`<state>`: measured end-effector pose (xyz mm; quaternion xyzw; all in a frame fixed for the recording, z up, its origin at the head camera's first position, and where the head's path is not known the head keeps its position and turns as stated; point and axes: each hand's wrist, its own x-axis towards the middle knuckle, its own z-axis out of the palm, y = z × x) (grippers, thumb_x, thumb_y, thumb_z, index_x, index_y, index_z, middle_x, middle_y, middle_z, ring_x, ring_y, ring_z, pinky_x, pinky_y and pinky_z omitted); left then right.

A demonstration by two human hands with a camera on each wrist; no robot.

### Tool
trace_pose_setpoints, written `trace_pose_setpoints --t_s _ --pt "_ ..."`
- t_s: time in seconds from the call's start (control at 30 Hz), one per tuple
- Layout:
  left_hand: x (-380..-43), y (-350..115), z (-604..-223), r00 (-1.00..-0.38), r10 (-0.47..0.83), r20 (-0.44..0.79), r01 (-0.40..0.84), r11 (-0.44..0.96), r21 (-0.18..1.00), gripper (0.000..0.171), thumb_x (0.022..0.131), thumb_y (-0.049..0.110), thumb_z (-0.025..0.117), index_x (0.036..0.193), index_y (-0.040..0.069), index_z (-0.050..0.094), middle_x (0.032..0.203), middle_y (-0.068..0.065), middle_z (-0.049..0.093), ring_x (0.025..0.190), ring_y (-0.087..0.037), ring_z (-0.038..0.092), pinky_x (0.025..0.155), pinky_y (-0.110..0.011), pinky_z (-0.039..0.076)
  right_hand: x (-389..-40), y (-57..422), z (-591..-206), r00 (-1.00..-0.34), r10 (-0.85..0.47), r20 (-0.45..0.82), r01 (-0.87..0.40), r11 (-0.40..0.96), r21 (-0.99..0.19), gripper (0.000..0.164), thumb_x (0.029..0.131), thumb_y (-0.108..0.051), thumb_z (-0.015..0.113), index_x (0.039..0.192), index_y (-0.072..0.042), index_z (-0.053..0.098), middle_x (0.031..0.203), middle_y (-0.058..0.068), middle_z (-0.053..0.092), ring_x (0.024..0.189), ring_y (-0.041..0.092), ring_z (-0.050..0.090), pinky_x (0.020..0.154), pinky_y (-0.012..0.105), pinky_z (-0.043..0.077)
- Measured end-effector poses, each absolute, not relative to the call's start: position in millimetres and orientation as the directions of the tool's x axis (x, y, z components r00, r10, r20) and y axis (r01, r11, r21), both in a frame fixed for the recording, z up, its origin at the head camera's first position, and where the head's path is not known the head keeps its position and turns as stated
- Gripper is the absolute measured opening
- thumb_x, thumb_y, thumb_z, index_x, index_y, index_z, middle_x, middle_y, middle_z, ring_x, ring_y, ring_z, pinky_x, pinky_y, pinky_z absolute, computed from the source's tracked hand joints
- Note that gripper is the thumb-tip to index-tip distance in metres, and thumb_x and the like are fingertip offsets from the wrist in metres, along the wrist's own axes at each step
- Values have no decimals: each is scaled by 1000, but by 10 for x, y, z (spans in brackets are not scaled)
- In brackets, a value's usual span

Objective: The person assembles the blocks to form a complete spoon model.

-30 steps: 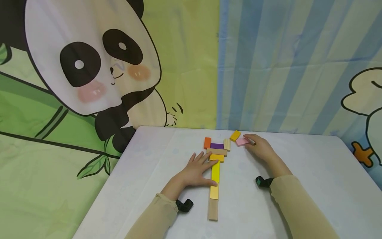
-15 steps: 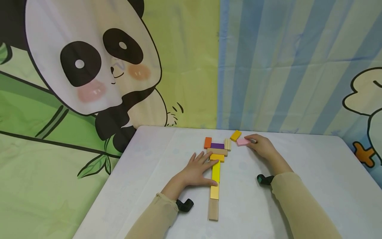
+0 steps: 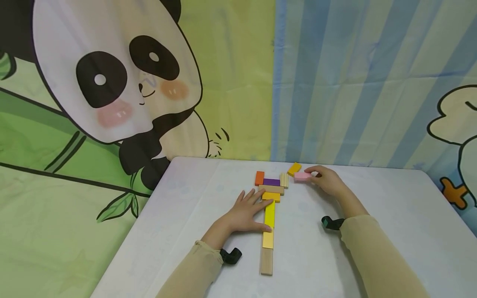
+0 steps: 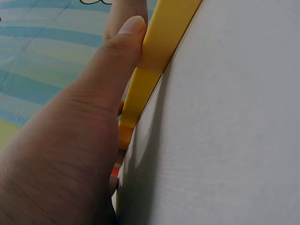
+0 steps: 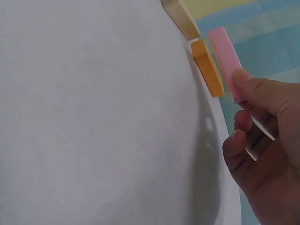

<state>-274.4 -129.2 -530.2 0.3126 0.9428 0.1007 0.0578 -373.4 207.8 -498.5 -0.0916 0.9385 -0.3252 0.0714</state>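
In the head view, my right hand point(image 3: 326, 181) pinches a pink block point(image 3: 302, 177) between thumb and fingers at the table's far side. An orange-yellow block point(image 3: 294, 169) lies just beyond it. My left hand point(image 3: 244, 213) spreads its fingers beside a row of blocks, fingertips and thumb touching them. That row has a wooden block point(image 3: 266, 261), a pale yellow block point(image 3: 268, 240) and a bright yellow block point(image 3: 270, 215). Across its far end lie an orange-yellow crosspiece point(image 3: 271, 197) and a tan block point(image 3: 271, 189). The left wrist view shows my thumb point(image 4: 133, 28) against the row's side.
Behind the tan block sit an orange-red block point(image 3: 259, 178), a purple block point(image 3: 271, 182) and a pale ridged block point(image 3: 284, 180). The white table point(image 3: 387, 207) ends at a printed cloth backdrop point(image 3: 238, 82) just behind the blocks.
My right hand, pinching the pink block throughout, has turned it slightly and shifted it a little. The left hand and the row of blocks have stayed in place.
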Motion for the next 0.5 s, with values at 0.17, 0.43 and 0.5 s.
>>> trace_pose_setpoints --t_s 0.17,0.43,0.5 --pt "-2746 -1296 -5307 -796 604 -40 582 782 225 96 74 89 48 155 44 21 169 3 4 155 -34 7 123 -61 3 -3755 1884 -4900 -977 -202 -72 -108 753 -649 41 97 -35 63 135 -22 59 130 13 59 99 30 54 77 35 49" --pt "-2744 -1302 -5295 -796 604 -37 579 778 242 95 75 88 48 155 45 22 168 4 4 155 -34 8 122 -61 2 -3775 1469 -4900 -974 -225 -19 -152 712 -685 41 96 -36 64 135 -23 62 138 11 58 121 34 53 105 53 45" --pt "-2744 -1304 -5297 -797 603 -40 577 779 247 95 74 89 48 155 46 21 168 4 4 155 -33 7 122 -61 1 -3784 1377 -4934 -975 -219 -25 -139 700 -701 40 96 -37 64 134 -23 64 136 10 58 122 33 52 107 54 44"
